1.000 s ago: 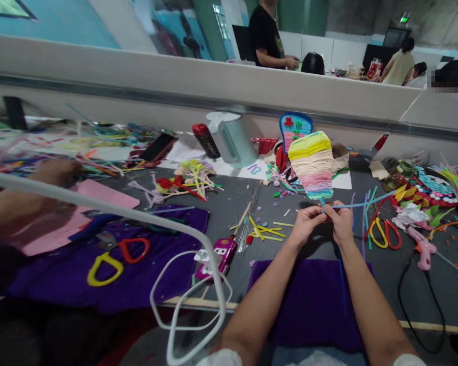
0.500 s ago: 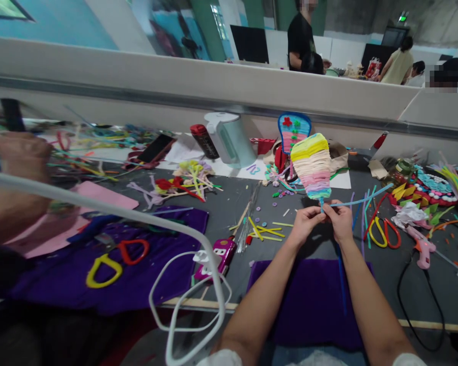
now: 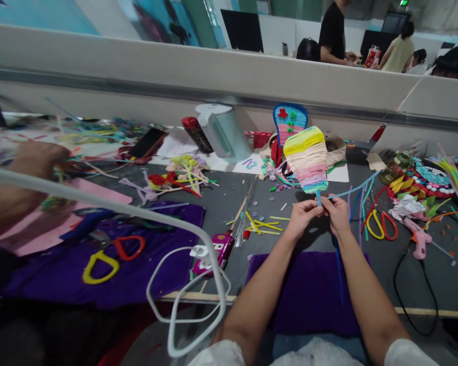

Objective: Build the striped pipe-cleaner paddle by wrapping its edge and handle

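Both hands are closed on the short blue handle of a fan-shaped craft piece (image 3: 306,158), held upright above the table. Bands of yellow, cream, pink and blue pipe cleaner cover it. My left hand (image 3: 304,217) pinches the handle from the left; my right hand (image 3: 336,214) grips it from the right, fingertips nearly touching. A light blue pipe cleaner (image 3: 353,189) runs from the handle out to the right. Below my right wrist hangs a darker blue strip (image 3: 339,274). Behind the fan stands a similar blue-rimmed fan (image 3: 280,119) with a red flower.
Red-and-yellow scissors (image 3: 381,224) and a pink glue gun (image 3: 419,239) lie at right. A kettle (image 3: 229,134) stands behind. A power strip (image 3: 216,254) and white cable (image 3: 213,295) are left, near a co-worker's hand (image 3: 38,157). A purple cloth (image 3: 313,295) lies before me.
The view has shifted slightly. My hands remain at the fan's handle. The co-worker's hand at left has shifted, and a person in the background has moved right.
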Tool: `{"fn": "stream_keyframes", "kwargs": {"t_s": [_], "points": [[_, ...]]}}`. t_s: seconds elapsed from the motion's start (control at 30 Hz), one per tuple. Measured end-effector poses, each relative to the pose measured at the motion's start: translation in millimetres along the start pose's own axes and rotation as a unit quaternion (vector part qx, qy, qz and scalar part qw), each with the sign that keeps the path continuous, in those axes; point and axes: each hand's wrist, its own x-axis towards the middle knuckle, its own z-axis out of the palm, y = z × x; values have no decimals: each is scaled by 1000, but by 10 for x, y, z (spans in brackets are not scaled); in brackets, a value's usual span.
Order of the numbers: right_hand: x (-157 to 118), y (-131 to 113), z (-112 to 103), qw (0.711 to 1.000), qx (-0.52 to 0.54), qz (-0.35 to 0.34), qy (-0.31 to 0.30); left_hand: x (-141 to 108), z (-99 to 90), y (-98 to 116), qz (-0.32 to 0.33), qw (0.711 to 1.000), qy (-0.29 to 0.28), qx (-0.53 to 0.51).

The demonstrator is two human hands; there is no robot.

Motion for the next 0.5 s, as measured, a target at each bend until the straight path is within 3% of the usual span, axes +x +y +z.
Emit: {"fn": "stream_keyframes", "kwargs": {"t_s": [0.23, 0.5], "points": [[14, 6, -23, 999, 28, 19, 14, -1, -3, -20, -5, 1000, 4, 4], [1, -58, -51, 994, 67, 81, -24, -2, -48, 0, 12, 998, -57, 33]]}}
